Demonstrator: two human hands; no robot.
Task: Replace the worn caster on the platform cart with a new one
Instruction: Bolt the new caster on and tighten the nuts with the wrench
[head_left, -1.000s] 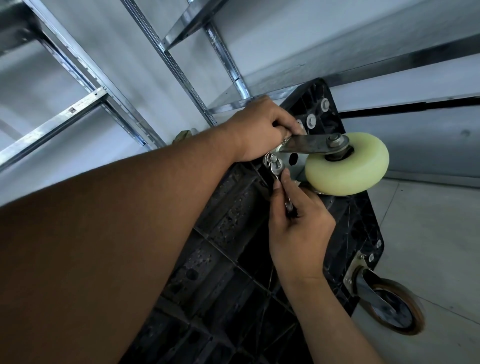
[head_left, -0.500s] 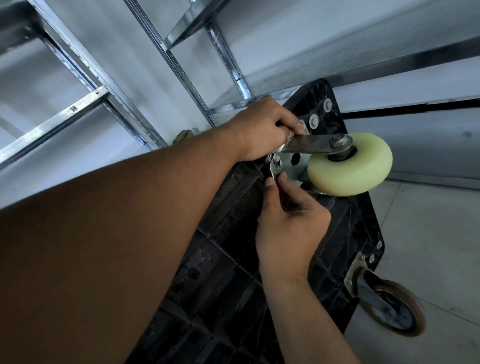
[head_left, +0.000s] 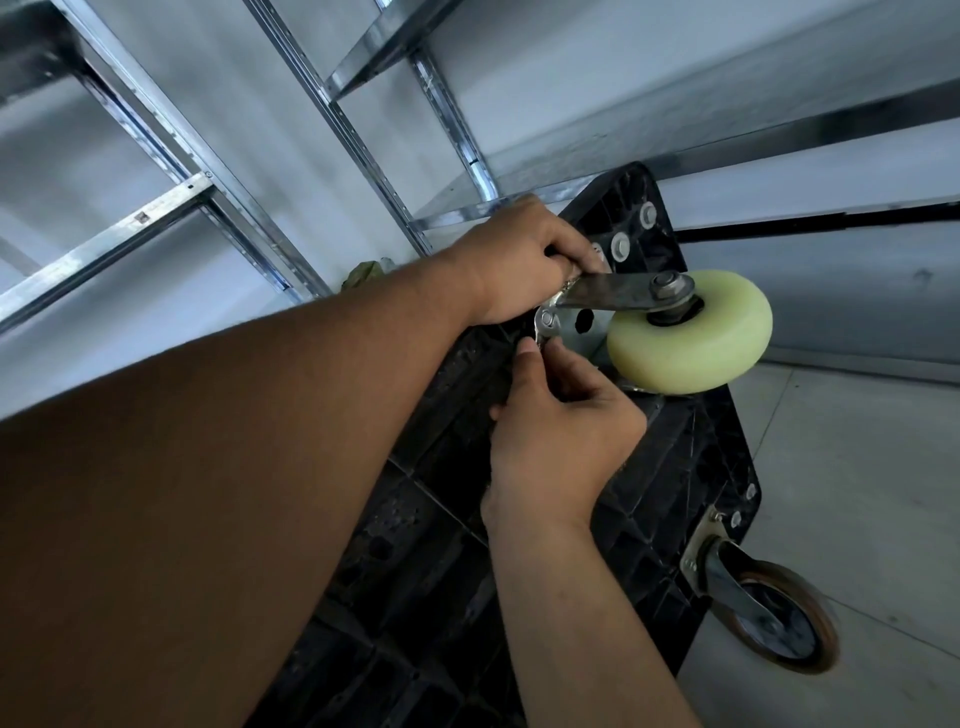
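The black platform cart (head_left: 675, 457) stands tipped up with its ribbed underside facing me. A caster with a pale yellow-green wheel (head_left: 691, 338) and a metal fork (head_left: 613, 299) sits against the cart's upper corner. My left hand (head_left: 519, 260) grips the caster's mounting plate at the fork's base. Just below it, my right hand (head_left: 561, 431) pinches a small wrench whose head sits on a nut (head_left: 546, 318) at the plate's corner; the handle is hidden in my fingers. A brown-rimmed caster (head_left: 779, 618) is mounted at the cart's lower right corner.
Metal shelving uprights and shelves (head_left: 452, 130) rise close behind the cart against a pale wall. Grey floor (head_left: 857, 467) lies to the right of the cart. Bolt heads with washers (head_left: 621, 244) show on the cart above the caster.
My right hand has shifted left and up along the cart, swinging the wrench round the nut, and the handle is now covered by my fingers. My left hand keeps its hold.
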